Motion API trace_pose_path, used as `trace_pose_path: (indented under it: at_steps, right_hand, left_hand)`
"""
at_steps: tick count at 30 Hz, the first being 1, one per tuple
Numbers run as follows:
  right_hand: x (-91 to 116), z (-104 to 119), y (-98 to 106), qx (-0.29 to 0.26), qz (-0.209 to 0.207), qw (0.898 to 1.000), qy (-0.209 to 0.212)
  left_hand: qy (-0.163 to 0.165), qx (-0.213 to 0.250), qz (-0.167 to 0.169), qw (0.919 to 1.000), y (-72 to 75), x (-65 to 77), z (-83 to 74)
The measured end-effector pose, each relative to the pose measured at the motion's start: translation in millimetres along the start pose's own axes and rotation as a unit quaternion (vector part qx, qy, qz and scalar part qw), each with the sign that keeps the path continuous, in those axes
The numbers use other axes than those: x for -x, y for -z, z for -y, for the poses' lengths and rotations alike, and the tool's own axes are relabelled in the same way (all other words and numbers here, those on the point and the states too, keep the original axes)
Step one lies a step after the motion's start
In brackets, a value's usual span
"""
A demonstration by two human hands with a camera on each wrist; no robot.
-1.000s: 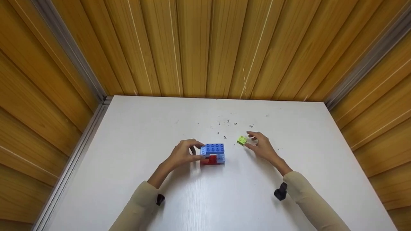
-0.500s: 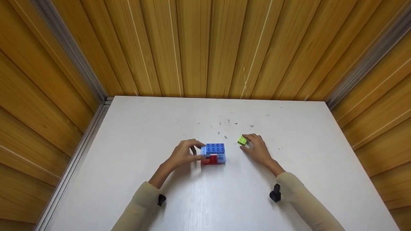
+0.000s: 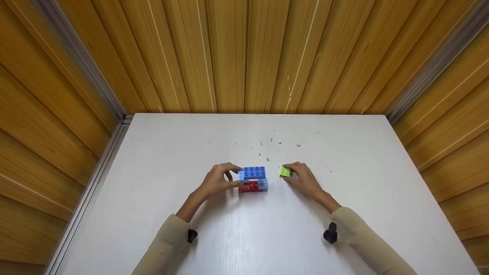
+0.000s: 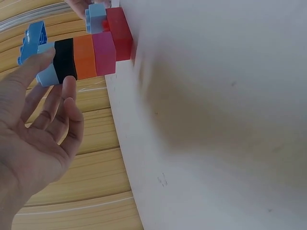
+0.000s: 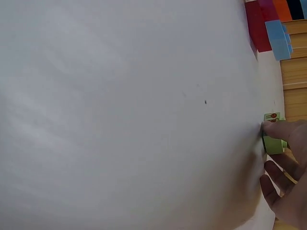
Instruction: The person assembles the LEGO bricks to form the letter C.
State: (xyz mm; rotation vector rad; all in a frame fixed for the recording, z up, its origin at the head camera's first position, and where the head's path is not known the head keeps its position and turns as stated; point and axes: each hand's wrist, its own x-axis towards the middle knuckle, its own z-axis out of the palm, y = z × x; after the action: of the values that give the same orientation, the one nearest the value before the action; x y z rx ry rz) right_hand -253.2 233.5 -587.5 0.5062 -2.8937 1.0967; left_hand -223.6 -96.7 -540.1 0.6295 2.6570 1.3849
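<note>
Left of centre in the head view, my left hand (image 3: 217,179) pinches a stack of toy building bricks near its top. From the side, the left wrist view gives its column: a red base brick (image 4: 120,36), then magenta (image 4: 105,53), orange (image 4: 85,57), black (image 4: 64,61) and light blue on top. A darker blue brick (image 3: 254,172) projects sideways from the top. Low on the base sit a small red brick (image 3: 253,186) and a light blue brick (image 3: 263,184). My right hand (image 3: 304,181) pinches a lime-green brick (image 5: 275,145), which has a printed side, at the tabletop.
Both hands work over a white table (image 3: 183,145). Small dark marks (image 3: 267,159) dot its surface beyond the bricks. Yellow wood-look panels (image 3: 229,57) rise behind the table and at both sides, with grey metal rails (image 3: 82,61) at the corners.
My right hand has closed in on the lime-green brick and pinched it; the brick has turned squarer and shifted slightly toward the stack. My left hand keeps its grip on the stack.
</note>
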Motion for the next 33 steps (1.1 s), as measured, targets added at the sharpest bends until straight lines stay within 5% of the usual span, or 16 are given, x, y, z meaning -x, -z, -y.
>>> trace_pose_path:
  at_steps: [15, 33]
  right_hand:
    - [11, 29, 17, -0.035, 0.021, 0.995, 0.095]
    - [11, 57, 10, -0.09, 0.051, 0.99, 0.093]
  left_hand:
    - [-0.017, -0.042, -0.001, 0.999, -5.8, 3.2, -3.1]
    - [-0.031, -0.047, -0.017, 0.9983, -9.0, -1.2, -21.5]
